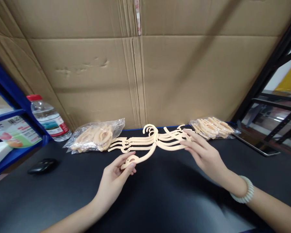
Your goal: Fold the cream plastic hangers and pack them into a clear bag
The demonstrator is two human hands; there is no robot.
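Observation:
My left hand (118,173) grips one end of a cream-coloured clothes hanger (146,157) between thumb and fingers. The hanger's hook curls up at the middle, and its other arm runs to the right. My right hand (205,153), wearing a coiled band at the wrist, has its fingers closed at that right end; the fingertips partly hide what they touch. Right behind, several matching hangers (140,139) lie in a row on the black table (145,207), their hooks partly covered by the held one.
Clear plastic bags of cream pieces lie on the left (94,136) and right (212,127). A water bottle (49,118) and a black mouse (43,165) are at the left, a phone (257,144) at the right. A cardboard wall (87,71) closes off the back.

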